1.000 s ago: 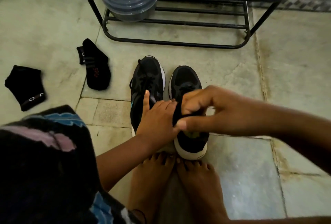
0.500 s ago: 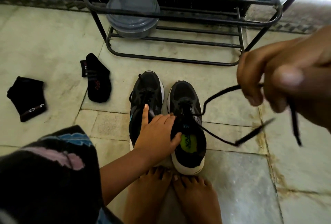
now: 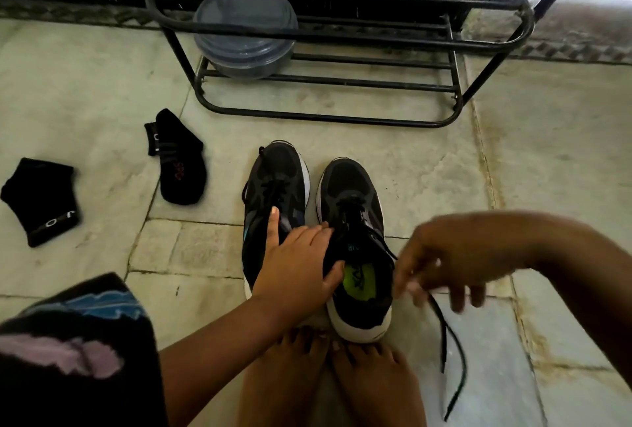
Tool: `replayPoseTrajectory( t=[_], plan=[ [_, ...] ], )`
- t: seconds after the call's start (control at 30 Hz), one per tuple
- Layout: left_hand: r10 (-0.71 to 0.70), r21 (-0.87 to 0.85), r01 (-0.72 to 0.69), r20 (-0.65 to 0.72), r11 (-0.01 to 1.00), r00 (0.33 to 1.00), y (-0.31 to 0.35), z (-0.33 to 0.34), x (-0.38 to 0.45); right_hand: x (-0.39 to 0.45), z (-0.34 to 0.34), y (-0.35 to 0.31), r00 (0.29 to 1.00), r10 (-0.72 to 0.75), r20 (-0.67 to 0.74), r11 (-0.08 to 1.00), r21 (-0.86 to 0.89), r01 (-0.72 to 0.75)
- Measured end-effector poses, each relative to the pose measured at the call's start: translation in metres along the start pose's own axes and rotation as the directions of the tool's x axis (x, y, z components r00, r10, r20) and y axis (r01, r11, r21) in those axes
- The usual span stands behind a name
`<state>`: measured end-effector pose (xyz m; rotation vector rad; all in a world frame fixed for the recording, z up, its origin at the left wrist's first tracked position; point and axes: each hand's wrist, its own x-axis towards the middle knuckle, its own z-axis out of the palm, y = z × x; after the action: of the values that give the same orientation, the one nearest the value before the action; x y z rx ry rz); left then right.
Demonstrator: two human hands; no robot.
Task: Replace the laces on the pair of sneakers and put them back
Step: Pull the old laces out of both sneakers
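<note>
The task was at an early stage: the right sneaker on the floor had its lace loosened, one end trailing beside the heel, while the left sneaker remained laced. New laces were not seen. The left hand lay flat across both sneakers, fingers straight. The right hand was blurred; whether it pinched the lace could not be told. One sock bore red lettering, illegible.
</note>
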<state>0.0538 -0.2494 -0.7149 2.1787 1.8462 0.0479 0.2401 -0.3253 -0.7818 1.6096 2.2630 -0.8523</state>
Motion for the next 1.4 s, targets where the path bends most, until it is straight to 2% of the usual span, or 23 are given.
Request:
replayPoseTrajectory(
  t=[0.03,0.07,0.1,0.17,0.2,0.27,0.33,0.43,0.53,0.67,0.83,0.97,1.03,1.1,1.3,1.37,1.4],
  plan=[
    [0.000,0.005,0.000,-0.002,1.000,1.000,0.000,0.000,0.000,-0.002,0.013,0.002,0.999,0.014,-0.043,1.000,-0.004,-0.015],
    [-0.001,0.013,0.001,0.004,1.000,1.000,0.001,-0.001,0.000,0.003,0.005,0.003,0.997,-0.040,-0.065,0.997,0.056,0.043],
    [0.000,0.018,0.000,0.010,1.000,1.000,0.001,-0.001,0.001,0.010,-0.020,0.003,0.997,-0.079,-0.023,0.985,0.154,0.081],
    [-0.008,0.005,0.008,0.022,1.000,1.000,0.002,-0.001,0.002,0.041,-0.109,-0.003,0.986,-0.046,-0.162,0.978,0.195,0.078],
    [-0.013,-0.002,0.013,0.024,1.000,1.000,0.002,-0.002,0.002,0.069,-0.147,-0.010,0.958,-0.067,-0.280,0.978,0.173,0.118],
    [-0.012,-0.007,0.012,0.027,1.000,1.000,0.001,-0.003,0.002,0.102,-0.189,-0.002,0.958,-0.020,-0.284,0.963,0.254,0.095],
    [-0.005,-0.012,0.005,0.024,1.000,1.000,0.000,-0.002,0.001,0.109,-0.183,-0.002,0.970,0.018,-0.243,0.959,0.280,0.053],
    [0.010,-0.017,-0.010,0.001,1.000,1.000,-0.001,0.000,0.002,0.097,-0.155,-0.014,0.959,-0.060,-0.277,0.952,0.274,0.139],
    [0.013,-0.020,-0.014,-0.015,1.000,1.000,-0.002,0.002,0.001,0.102,-0.160,-0.010,0.952,-0.034,-0.305,0.952,0.280,0.123],
    [0.024,-0.014,-0.024,0.017,1.000,1.000,-0.002,0.004,0.001,0.100,-0.155,-0.015,0.976,0.016,-0.216,0.912,0.404,0.074],
    [0.030,-0.019,-0.030,0.014,0.999,0.999,-0.001,0.002,0.000,0.100,-0.158,-0.015,0.992,-0.022,-0.125,0.910,0.409,0.072],
    [0.032,-0.026,-0.033,-0.011,0.999,0.999,0.000,-0.001,0.000,0.097,-0.164,-0.011,0.981,0.147,-0.128,0.712,0.702,-0.015],
    [0.033,-0.016,-0.033,0.000,0.999,0.999,-0.002,0.002,-0.001,0.100,-0.171,-0.006,0.964,0.235,-0.126,0.619,0.784,-0.048],
    [0.035,-0.004,-0.035,-0.006,0.999,0.999,-0.003,0.003,-0.001,0.101,-0.181,-0.002,0.957,0.265,-0.113,0.540,0.840,-0.051],
    [0.049,-0.006,-0.049,0.000,0.999,0.999,-0.001,0.003,-0.002,0.100,-0.202,0.005,0.937,0.306,-0.170,0.448,0.894,0.017],
    [0.045,0.012,-0.045,-0.002,0.999,0.999,-0.002,0.003,-0.002,0.101,-0.206,0.009,0.923,0.351,-0.160,0.366,0.931,0.023],
    [0.042,0.014,-0.042,-0.005,0.999,0.999,-0.002,0.005,-0.003,0.102,-0.209,0.012,0.911,0.385,-0.148,0.282,0.959,0.036]
  ],
)
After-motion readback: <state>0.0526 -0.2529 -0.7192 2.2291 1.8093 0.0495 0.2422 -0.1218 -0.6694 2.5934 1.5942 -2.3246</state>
